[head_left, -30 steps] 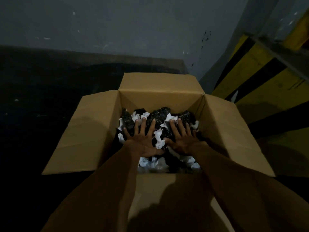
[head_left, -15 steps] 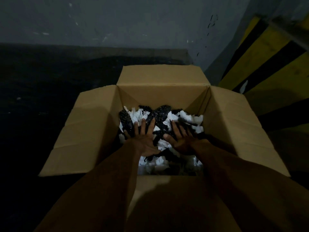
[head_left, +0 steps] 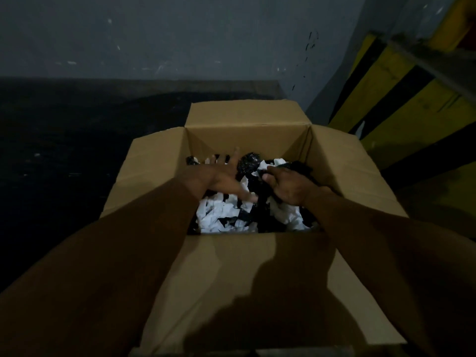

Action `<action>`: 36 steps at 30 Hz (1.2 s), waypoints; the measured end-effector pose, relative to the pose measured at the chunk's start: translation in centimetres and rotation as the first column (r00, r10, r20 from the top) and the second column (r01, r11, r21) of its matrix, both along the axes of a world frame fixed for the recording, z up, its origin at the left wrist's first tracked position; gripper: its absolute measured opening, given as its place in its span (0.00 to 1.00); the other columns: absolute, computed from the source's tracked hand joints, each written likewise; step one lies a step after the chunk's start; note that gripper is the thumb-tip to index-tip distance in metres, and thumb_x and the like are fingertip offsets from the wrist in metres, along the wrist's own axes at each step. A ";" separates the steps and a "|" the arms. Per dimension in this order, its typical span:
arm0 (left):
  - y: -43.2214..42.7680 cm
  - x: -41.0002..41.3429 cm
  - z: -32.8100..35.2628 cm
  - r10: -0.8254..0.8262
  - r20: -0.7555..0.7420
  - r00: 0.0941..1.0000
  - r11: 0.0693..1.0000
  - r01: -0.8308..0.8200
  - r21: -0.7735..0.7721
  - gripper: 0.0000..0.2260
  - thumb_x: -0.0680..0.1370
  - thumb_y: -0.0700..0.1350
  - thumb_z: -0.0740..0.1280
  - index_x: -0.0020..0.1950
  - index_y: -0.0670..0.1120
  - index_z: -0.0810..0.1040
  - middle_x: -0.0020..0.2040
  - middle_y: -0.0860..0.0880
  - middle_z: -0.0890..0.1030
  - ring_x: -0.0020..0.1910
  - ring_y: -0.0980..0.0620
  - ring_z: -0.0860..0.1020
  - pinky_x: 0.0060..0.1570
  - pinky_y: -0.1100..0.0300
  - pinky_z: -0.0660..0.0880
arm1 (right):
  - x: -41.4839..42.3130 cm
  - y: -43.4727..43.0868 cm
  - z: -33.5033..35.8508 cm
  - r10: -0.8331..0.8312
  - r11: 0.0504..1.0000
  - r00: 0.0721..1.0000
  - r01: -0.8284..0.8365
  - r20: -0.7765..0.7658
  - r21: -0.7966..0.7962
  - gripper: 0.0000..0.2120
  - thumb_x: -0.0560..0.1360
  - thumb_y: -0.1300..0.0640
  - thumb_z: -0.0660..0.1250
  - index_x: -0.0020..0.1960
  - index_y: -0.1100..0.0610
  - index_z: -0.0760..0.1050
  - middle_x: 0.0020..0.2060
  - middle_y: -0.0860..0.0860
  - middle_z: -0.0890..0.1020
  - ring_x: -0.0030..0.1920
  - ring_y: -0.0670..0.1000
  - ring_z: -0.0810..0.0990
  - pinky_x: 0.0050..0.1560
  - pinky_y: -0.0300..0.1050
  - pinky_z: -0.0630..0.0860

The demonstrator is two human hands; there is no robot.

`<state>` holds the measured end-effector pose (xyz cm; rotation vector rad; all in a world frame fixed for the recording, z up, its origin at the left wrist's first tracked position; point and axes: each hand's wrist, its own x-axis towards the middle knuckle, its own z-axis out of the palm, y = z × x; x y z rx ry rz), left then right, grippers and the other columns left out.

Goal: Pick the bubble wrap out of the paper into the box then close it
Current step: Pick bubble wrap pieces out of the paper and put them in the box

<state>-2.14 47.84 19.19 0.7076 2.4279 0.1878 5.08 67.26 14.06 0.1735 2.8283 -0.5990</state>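
Both our hands are down inside the open brown cardboard box (head_left: 247,140), all four flaps folded outward. Left hand (head_left: 221,179) — fingers spread wide, palm down, lying across the fill, gripping nothing we can see. Right hand (head_left: 288,186) — fingers curled in on a dark piece at the right of the pile; whether that is wrap or only shadow we cannot tell.

Fill is a mix of crumpled white paper scraps (head_left: 219,217) and dark, glossy black bubble wrap pieces (head_left: 248,162). The clearest glossy lump sits toward the far wall, between the two hands and just beyond the fingertips — slightly nearer the right hand, by our judgement. No long axis to speak of; it is a wad.

Light is poor. Box bottom hidden under fill; the near flap is shadowed by our forearms.
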 end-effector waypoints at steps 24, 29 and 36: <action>0.8 1.3 -9.3 -0.116 -0.261 0.958 0.992 0.097 -0.085 0.59 0.62 0.81 0.52 0.73 0.47 0.25 0.75 0.45 0.28 0.74 0.46 0.30 0.72 0.40 0.36 | 0.5 0.7 -4.3 -0.107 0.980 0.971 0.068 0.214 0.185 0.35 0.77 0.32 0.43 0.77 0.46 0.32 0.77 0.51 0.36 0.77 0.58 0.36 0.74 0.58 0.37; 0.2 1.4 -6.8 0.058 -0.408 0.911 0.992 -0.007 0.126 0.42 0.75 0.72 0.44 0.76 0.47 0.30 0.75 0.42 0.30 0.74 0.43 0.29 0.72 0.40 0.34 | -0.1 0.2 -1.5 -0.139 0.966 0.977 0.169 -0.158 0.195 0.30 0.82 0.41 0.45 0.79 0.53 0.44 0.79 0.54 0.47 0.77 0.59 0.45 0.75 0.58 0.43; 0.5 0.2 -9.2 0.349 -0.452 0.821 0.937 -0.291 0.195 0.42 0.74 0.72 0.43 0.76 0.46 0.33 0.76 0.40 0.32 0.74 0.41 0.30 0.72 0.40 0.35 | -3.1 -2.3 -3.0 -0.163 0.969 0.974 0.189 -0.159 0.161 0.35 0.79 0.36 0.44 0.79 0.52 0.38 0.78 0.52 0.41 0.77 0.58 0.40 0.74 0.58 0.39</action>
